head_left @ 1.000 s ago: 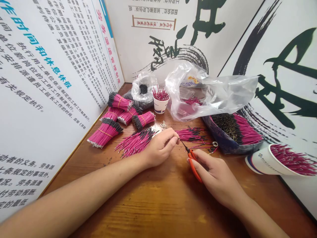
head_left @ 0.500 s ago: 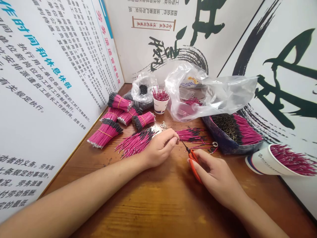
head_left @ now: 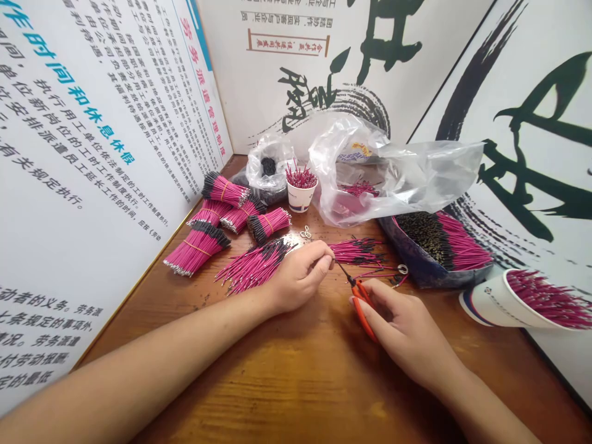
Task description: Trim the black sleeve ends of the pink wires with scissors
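My left hand point(head_left: 300, 271) is closed in a pinch over the middle of the wooden table; whatever its fingertips hold is too small or hidden to make out. My right hand point(head_left: 398, 317) grips red-handled pliers point(head_left: 363, 302), their thin dark tip pointing at the left fingertips and almost touching them. Loose pink wires with black ends point(head_left: 254, 265) lie spread beside my left wrist. More pink wires point(head_left: 356, 251) lie just behind the fingers.
Banded wire bundles point(head_left: 197, 246) stand at the left. A wire-filled paper cup point(head_left: 301, 196) and a clear plastic bag point(head_left: 351, 185) are behind. To the right are a dark container point(head_left: 416, 274) of wires and a tilted paper cup point(head_left: 490, 302). Printed panels point(head_left: 152, 123) enclose the table.
The pliers' tip is slightly closer to my left fingertips. Otherwise both hands hold nearly the same position, and the view has shifted a little.
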`<state>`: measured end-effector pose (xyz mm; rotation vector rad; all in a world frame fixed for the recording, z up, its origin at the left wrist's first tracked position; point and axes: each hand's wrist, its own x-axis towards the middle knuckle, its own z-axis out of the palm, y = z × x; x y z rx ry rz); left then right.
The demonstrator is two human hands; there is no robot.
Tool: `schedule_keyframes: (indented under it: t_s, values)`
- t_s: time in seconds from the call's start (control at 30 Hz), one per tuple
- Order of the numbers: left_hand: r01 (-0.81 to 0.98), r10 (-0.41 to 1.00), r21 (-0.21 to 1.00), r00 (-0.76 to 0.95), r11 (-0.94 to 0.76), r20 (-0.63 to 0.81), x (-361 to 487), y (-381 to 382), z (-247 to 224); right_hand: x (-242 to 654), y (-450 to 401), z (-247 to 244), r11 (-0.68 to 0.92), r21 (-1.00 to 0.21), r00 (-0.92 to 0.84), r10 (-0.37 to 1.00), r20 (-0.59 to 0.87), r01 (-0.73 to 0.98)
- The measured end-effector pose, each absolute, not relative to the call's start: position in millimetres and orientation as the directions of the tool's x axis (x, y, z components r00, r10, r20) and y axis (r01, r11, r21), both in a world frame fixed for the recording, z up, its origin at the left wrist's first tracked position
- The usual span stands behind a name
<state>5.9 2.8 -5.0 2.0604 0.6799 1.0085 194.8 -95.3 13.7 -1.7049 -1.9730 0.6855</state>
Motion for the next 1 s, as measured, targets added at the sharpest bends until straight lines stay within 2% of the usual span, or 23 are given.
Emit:
schedule_keyframes:
  t_s: [0.23,1.0]
  values:
    - [0.183,0.723,0.784,0.549,-0.593,0.419,5.9,2.9,-5.2,195.4,-95.5,15.5,0.103,-0.611,-0.129,0.992,0.001,0.785]
    - [0.178,0.713,0.779,0.559,-0.602,0.423,6.1,3.2,-5.4,194.7,-94.9,13.7,0.105,-0.631,-0.135,0.991,0.0,0.769]
